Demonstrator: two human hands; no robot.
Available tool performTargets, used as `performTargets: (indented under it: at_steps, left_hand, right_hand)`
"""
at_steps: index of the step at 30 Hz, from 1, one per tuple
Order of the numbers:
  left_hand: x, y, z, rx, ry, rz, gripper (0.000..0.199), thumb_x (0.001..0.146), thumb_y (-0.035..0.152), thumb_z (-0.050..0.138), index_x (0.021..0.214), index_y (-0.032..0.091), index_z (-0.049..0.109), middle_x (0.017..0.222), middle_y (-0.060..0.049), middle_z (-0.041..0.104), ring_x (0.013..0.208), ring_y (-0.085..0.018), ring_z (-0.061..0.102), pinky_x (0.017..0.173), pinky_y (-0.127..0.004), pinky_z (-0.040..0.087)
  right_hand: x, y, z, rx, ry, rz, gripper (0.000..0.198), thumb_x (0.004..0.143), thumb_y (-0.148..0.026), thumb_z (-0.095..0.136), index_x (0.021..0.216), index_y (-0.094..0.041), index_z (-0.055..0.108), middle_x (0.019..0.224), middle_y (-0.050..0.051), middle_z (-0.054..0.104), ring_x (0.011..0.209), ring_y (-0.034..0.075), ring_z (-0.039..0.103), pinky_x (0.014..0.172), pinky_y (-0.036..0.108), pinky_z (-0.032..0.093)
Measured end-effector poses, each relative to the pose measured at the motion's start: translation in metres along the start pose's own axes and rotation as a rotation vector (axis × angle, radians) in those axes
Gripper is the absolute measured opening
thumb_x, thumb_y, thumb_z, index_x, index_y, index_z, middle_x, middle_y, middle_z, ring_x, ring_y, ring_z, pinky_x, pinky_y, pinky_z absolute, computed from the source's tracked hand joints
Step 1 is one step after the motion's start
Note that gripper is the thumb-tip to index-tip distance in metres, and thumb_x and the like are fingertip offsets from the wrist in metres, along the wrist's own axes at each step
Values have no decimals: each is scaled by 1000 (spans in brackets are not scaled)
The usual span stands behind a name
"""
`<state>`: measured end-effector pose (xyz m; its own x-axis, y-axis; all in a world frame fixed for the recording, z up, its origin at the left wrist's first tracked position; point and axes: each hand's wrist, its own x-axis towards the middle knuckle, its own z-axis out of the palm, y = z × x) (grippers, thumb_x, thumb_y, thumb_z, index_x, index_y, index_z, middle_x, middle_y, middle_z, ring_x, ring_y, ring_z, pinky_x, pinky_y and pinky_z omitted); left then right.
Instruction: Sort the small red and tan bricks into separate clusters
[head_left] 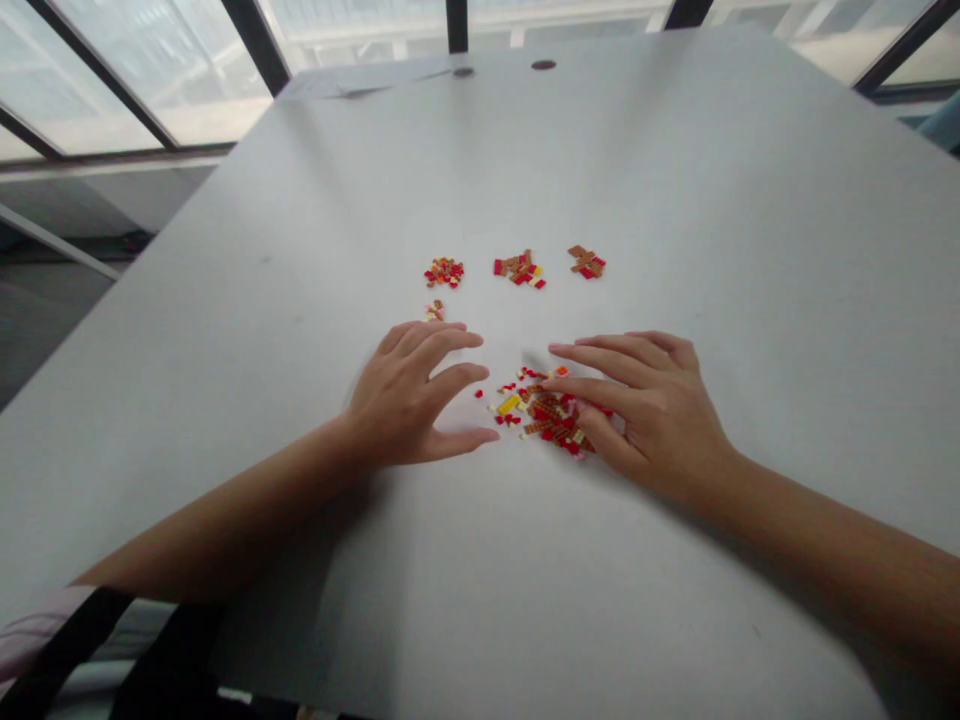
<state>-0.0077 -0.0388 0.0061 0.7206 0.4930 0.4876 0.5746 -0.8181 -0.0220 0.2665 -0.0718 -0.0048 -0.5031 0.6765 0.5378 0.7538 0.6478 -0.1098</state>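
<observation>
A loose pile of small building bricks point(551, 418), red, brown, cream and yellow, lies on the table in front of me. My left hand point(409, 385) hovers just left of the pile, its fingers apart and nothing in them. Over the pile's right side reaches my right hand point(652, 405), fingers stretched out, thumb and index fingertip at the bricks and hiding some of them. No brick shows in its grasp. A yellow brick point(509, 404) stands out at the pile's left edge, with a single red piece point(478, 394) lying apart toward my left hand.
Beyond my hands, three sorted groups sit in a row: small mixed pieces point(444, 272), brown and red bricks point(519, 268), and flat brown and red pieces point(586, 262). A little cream-and-brown cluster point(435, 310) lies by my left fingers. The white table point(480, 580) extends toward windows.
</observation>
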Motion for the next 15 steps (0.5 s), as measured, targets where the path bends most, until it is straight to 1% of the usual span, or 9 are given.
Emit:
performTargets:
  at_steps: [4, 8, 12, 15]
  left_hand:
    - [-1, -1, 1, 2, 32, 24, 41, 86, 60, 66, 104, 24, 65, 124, -11, 69, 119, -27, 63, 99, -44, 46]
    - [-2, -1, 1, -36, 20, 8, 38, 84, 57, 69, 103, 25, 67, 125, -11, 68, 119, -29, 63, 101, -45, 45]
    - [-2, -1, 1, -41, 59, 43, 35, 84, 54, 71, 101, 24, 67, 122, -11, 69, 117, -28, 64, 100, -44, 46]
    - [-1, 0, 1, -35, 64, 40, 33, 85, 54, 71, 99, 25, 68, 122, -10, 70, 116, -27, 65, 99, -44, 47]
  right_hand:
    - [0, 1, -2, 21, 25, -14, 28, 94, -23, 49, 100, -28, 76, 123, 4, 74, 107, 26, 68, 94, 51, 42]
    - [0, 2, -4, 42, 4, -9, 26, 92, -23, 52, 92, -30, 77, 122, 2, 74, 105, 26, 68, 95, 51, 42]
    - [0, 0, -3, 52, 2, -33, 27, 93, -22, 50, 94, -28, 76, 122, 4, 74, 106, 25, 68, 95, 50, 41]
    - [0, 0, -2, 38, 19, -29, 27, 94, -22, 49, 97, -27, 76, 121, 5, 74, 106, 25, 68, 94, 49, 41]
